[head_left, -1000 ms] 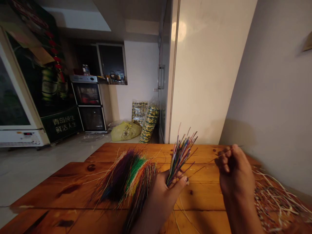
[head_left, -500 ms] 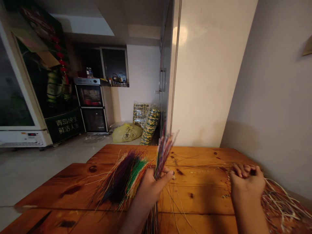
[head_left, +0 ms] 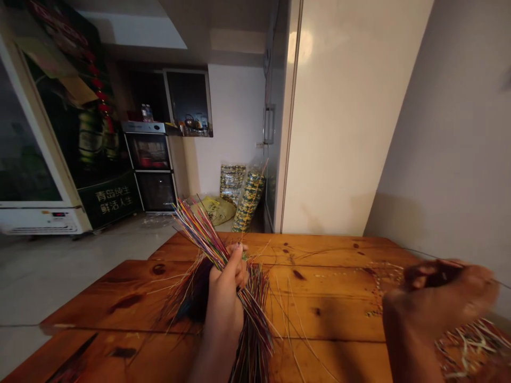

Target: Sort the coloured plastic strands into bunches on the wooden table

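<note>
My left hand [head_left: 229,284] is wrapped round a bundle of multicoloured thin wires [head_left: 203,229], whose upper ends fan out to the upper left. One orange strand rises from its fingertips. Beneath and beside it, more long wires [head_left: 255,330] lie on the wooden table [head_left: 343,306], and a dark pile of wires [head_left: 195,295] is partly hidden behind my left forearm. Over the table's right side, my right hand [head_left: 447,292] is blurred, its fingers curled round a thin dark strand [head_left: 425,254] that stretches out on both sides of it.
A heap of tangled offcuts [head_left: 471,346] lies at the table's right edge. A few loose strands [head_left: 289,308] are scattered mid-table. Beyond stand a tall pale cabinet [head_left: 343,117], a glass-door fridge [head_left: 32,133], a small black cabinet [head_left: 149,165] and a yellow bag [head_left: 215,210].
My left hand has tilted the bundle from upright to leaning left. My right hand has moved right and turned, and a thin strand now shows at it.
</note>
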`<action>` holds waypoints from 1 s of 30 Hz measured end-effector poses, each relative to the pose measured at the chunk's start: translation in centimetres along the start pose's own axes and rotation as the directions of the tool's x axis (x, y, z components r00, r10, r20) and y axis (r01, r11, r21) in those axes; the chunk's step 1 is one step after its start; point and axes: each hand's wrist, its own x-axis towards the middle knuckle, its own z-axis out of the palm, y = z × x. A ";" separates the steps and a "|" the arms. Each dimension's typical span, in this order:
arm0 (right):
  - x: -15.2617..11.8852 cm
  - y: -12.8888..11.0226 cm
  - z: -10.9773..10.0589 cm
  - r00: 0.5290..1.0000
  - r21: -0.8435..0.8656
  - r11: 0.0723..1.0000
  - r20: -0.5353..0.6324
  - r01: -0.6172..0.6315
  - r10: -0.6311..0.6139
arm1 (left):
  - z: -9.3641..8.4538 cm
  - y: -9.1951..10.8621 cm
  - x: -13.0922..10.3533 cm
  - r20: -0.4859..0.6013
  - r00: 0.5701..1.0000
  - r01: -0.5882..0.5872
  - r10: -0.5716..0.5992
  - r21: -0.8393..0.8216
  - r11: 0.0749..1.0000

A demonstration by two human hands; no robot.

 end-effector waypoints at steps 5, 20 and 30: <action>-4.1 -1.9 1.0 0.879 -0.286 0.860 0.361 0.423 -0.312 | 0.2 0.1 -0.3 0.005 1.000 0.022 -0.022 -0.020 1.000; -5.7 -1.2 2.7 0.253 -0.102 0.487 0.933 0.868 -0.254 | 0.4 0.3 -0.5 0.026 1.000 0.004 -0.002 -0.058 0.998; -6.0 -0.7 2.7 0.248 -0.020 0.514 0.892 0.857 -0.379 | 0.6 0.1 -0.8 0.042 0.999 -0.005 0.007 -0.046 0.999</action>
